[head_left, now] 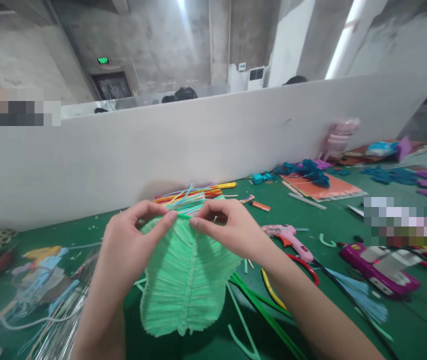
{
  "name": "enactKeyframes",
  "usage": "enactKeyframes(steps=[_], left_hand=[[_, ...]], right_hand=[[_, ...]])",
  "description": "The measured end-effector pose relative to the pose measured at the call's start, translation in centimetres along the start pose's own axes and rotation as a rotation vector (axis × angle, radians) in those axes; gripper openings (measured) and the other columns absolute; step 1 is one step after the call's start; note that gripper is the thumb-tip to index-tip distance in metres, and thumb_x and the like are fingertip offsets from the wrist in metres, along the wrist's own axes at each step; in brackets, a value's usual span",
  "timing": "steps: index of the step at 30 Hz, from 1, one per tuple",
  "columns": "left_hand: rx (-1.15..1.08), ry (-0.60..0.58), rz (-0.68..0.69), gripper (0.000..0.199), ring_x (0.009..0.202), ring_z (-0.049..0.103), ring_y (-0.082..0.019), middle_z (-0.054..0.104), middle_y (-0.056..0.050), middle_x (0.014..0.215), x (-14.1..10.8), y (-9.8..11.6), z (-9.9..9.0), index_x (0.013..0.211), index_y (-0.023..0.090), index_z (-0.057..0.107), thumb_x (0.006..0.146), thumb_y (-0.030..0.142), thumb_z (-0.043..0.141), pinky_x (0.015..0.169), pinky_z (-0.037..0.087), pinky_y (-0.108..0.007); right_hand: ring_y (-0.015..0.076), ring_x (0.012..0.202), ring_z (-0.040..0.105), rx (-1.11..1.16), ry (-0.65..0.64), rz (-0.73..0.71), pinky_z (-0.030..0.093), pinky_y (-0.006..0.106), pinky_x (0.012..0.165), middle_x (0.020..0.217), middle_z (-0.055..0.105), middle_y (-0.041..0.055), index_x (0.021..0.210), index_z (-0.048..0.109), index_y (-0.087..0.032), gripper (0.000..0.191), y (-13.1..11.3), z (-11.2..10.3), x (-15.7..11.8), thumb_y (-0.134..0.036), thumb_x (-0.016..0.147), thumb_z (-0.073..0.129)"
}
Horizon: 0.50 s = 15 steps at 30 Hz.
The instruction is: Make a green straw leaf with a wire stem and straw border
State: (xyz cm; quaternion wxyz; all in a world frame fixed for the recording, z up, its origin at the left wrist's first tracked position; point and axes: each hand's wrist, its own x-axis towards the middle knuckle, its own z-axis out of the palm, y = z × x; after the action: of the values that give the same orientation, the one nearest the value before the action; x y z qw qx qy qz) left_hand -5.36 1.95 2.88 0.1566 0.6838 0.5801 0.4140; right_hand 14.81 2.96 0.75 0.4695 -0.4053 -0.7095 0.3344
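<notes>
1. Centrally, the leaf (183,285) hangs upright below both hands over the table (311,220); whether its lower edge touches down, cannot tell.
2. Green strip (183,216) lies across its top edge, spanning the short gap between the pinches.
3. Technique, as judged: keep light, even tension on the strip; press close to the leaf's midline, so the ribs beside it are neither crushed nor skewed. Small finger movements should suffice.
4. Left hand (123,245): closed in a thumb-and-index pinch on the strip; wrist low, forearm rising from the near edge of view.
5. Right hand (232,225): matching pinch, thumb nearest the viewer; forearm slants in from lower right, above the loose stems (269,312).
6. Beyond: bundled stems (198,196). Right: glue gun (288,237), apart from the leaf.
</notes>
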Motion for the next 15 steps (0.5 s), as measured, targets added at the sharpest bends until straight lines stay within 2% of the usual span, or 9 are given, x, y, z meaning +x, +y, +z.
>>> enactKeyframes(steps=[5, 9, 12, 15], left_hand=[[0.013, -0.046, 0.0, 0.035, 0.076, 0.068, -0.021, 0.075, -0.001, 0.081, 0.2, 0.1, 0.4, 0.085, 0.024, 0.068, 0.082, 0.059, 0.065, 0.061, 0.047, -0.029], [0.053, -0.057, 0.002, 0.034, 0.08, 0.067, -0.021, 0.076, -0.002, 0.087, 0.2, 0.0, 0.2, 0.085, 0.024, 0.068, 0.082, 0.058, 0.065, 0.069, 0.047, -0.032], [0.123, -0.076, 0.015, 0.033, 0.08, 0.066, -0.022, 0.075, -0.002, 0.088, 0.2, 0.0, 0.0, 0.083, 0.024, 0.068, 0.082, 0.057, 0.064, 0.073, 0.045, -0.034], [0.172, -0.107, 0.001, 0.035, 0.07, 0.063, -0.021, 0.074, -0.002, 0.081, 0.3, 0.0, -0.1, 0.082, 0.024, 0.068, 0.082, 0.058, 0.061, 0.065, 0.042, -0.033]], right_hand=[[0.0095, 0.061, 0.05, 0.09, -0.07, 0.096, 0.038, 0.024, 0.057, 0.064, 0.059, -0.0024, 0.07, 0.066, -0.015, 0.022, 0.5, 0.3, 0.4, -0.032, 0.085, 0.067], [0.0087, 0.056, 0.045, 0.167, -0.115, 0.13, 0.031, 0.024, 0.052, 0.06, 0.055, -0.0035, 0.072, 0.068, -0.016, 0.03, 1.4, 0.6, 0.6, -0.041, 0.088, 0.064], [0.0102, 0.059, 0.052, 0.215, -0.119, 0.158, 0.036, 0.024, 0.055, 0.064, 0.063, -0.0021, 0.074, 0.071, -0.017, 0.029, 2.2, 1.0, 0.6, -0.044, 0.085, 0.069], [0.0126, 0.067, 0.061, 0.267, -0.124, 0.173, 0.045, 0.026, 0.063, 0.072, 0.071, 0.0001, 0.077, 0.074, -0.018, 0.024, 2.7, 1.4, 0.7, -0.041, 0.082, 0.072]])
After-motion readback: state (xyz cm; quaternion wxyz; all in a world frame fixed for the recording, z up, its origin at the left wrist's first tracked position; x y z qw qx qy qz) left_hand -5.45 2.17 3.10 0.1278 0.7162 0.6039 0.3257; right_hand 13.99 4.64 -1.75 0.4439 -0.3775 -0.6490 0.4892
